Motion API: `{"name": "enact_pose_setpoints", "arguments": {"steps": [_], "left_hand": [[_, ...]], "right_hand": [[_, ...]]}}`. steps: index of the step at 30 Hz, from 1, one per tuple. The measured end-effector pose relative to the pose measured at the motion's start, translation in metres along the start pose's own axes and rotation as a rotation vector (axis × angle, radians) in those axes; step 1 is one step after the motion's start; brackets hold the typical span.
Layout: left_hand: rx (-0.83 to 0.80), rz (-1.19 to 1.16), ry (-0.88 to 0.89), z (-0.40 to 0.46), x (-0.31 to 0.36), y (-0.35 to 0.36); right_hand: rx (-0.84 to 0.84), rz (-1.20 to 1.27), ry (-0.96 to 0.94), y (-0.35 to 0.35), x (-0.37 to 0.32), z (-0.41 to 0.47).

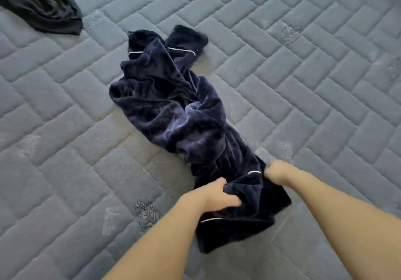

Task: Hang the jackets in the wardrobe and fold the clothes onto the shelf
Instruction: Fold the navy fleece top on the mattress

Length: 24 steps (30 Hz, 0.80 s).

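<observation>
Right now your navy fleece garment (173,110) lies crumpled in a long strip across the middle of the grey quilted mattress (303,84), running from the far end, where two cuffs with thin white piping lie side by side, down toward you at the near edge of the view. Its plush fabric is bunched into deep folds around the middle, and more white piping shows at the near end, one line just beside your right hand and one below your left.

Your left hand (219,197) has its fingers curled round a fold of the garment's near end, with the thumb on top and the cloth gathered in the grip. Your right hand (276,171) sits at the right edge of the same end, touching the fabric just by the piping; it is blurred, and the fingers look bunched together, but you cannot tell whether they actually have hold of the cloth. Both bare forearms reach in from the bottom of the view, the garment's near end lying between them.

Well apart from this, in the far left corner, a second dark garment (41,6) lies in loose folds on the mattress, partly cut off by the edge of the view. The mattress cover has a brick-like stitched pattern with a few pale printed marks scattered over it.
</observation>
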<state>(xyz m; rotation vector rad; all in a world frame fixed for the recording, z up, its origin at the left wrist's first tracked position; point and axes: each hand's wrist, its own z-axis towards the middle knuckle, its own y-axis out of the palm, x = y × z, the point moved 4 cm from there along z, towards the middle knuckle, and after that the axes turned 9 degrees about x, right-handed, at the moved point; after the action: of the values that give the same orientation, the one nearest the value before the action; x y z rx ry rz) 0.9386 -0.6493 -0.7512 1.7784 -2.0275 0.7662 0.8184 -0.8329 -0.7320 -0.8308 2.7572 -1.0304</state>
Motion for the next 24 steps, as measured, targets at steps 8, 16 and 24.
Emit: {"name": "enact_pose_setpoints", "arguments": {"steps": [8, 16, 24], "left_hand": [[0.65, -0.024, -0.155, -0.019, -0.062, -0.158], [0.891, -0.363, -0.028, -0.044, -0.082, -0.307], [0.746, -0.129, -0.057, -0.076, -0.115, -0.321]], "right_hand": [[-0.036, 1.107, 0.004, -0.052, -0.121, 0.019], [-0.029, 0.584, -0.55, -0.037, -0.256, -0.037], [-0.474, 0.046, -0.73, 0.077, -0.394, -0.134]]}}
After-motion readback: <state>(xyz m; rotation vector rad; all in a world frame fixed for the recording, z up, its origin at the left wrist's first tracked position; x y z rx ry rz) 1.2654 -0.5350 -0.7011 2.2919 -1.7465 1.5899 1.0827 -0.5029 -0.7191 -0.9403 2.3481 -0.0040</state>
